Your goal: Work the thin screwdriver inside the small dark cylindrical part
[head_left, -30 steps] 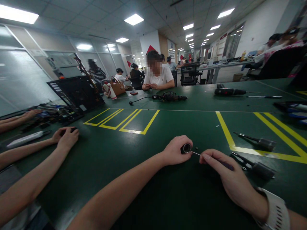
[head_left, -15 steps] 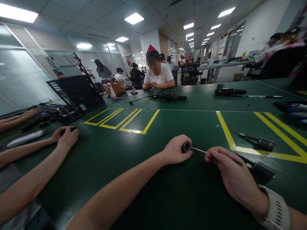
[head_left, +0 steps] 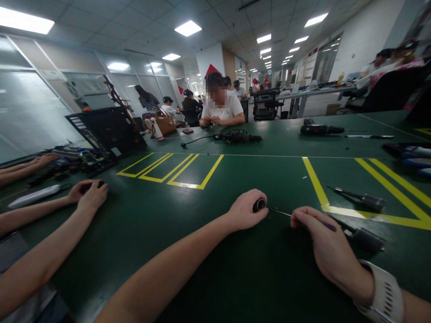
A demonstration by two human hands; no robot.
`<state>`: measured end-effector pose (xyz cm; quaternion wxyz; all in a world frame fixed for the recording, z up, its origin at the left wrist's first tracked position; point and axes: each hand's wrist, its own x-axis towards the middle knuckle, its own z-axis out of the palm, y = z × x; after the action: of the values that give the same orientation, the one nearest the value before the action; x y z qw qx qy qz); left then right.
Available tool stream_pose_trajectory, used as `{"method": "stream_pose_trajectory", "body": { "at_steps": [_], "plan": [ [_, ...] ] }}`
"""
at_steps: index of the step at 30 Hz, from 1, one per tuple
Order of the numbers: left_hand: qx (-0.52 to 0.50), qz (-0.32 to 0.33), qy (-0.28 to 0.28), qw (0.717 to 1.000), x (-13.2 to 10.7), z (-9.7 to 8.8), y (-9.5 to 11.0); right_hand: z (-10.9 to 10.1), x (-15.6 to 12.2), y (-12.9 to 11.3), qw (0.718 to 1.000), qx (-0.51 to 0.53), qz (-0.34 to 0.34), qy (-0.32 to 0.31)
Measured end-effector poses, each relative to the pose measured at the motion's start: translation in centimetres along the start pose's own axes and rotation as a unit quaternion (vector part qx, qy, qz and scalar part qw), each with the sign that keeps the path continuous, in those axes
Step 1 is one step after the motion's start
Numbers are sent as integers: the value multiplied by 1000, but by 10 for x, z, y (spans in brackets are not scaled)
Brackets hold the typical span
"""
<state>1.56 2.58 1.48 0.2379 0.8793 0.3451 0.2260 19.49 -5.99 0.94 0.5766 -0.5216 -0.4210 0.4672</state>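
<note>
My left hand [head_left: 247,210] is wrapped round a short black hollow cylinder [head_left: 259,205], its round open end facing right. Between the fingertips of my right hand [head_left: 319,233] is a thin metal-shafted tool [head_left: 284,213]. Its handle lies mostly hidden in the palm, where a purple bit [head_left: 330,227] shows. The tool's tip is just outside the cylinder's opening, apart from it. A tiny dark piece [head_left: 275,207] sits by the tip; whether it touches the tool I cannot tell. Beside my right hand lies a black cylindrical part with a long shaft [head_left: 368,238].
A similar shafted part [head_left: 373,202] lies on the yellow tape at right. Farther back are a power drill [head_left: 318,128], a pen [head_left: 370,136] and a cabled black assembly [head_left: 239,135]. At left, a co-worker's hands [head_left: 89,195] rest near a black frame [head_left: 107,134].
The tool's tip has come out of the cylinder's opening, leaving a small gap. My right hand has shifted slightly right; my left hand still holds the cylinder, moved slightly left.
</note>
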Motion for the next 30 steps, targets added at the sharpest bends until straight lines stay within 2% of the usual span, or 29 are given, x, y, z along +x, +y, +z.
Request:
{"method": "stream_pose_trajectory", "body": {
  "at_steps": [4,9,14,18,22,25,30],
  "plan": [
    [-8,-7,-11,1000,0,-1,1,-2,1,2,1000,25,-6,-3],
    [-24,16,6,1000,0,2,-1,-1,-3,-1,997,50,-11,-49],
    [-23,0,23,999,2,5,-6,3,-10,-8,990,-81,-15,-116],
    [-38,5,28,999,2,6,-8,7,-12,-12,979,-150,-45,-127],
    [-57,27,37,997,1,7,-10,8,-11,-10,983,-118,-21,-137],
    [-64,9,54,996,2,9,-11,7,-11,-9,988,-80,6,-131],
    [-59,-20,83,995,2,11,-13,7,-11,-10,985,-87,-11,-150]
  ]
}}
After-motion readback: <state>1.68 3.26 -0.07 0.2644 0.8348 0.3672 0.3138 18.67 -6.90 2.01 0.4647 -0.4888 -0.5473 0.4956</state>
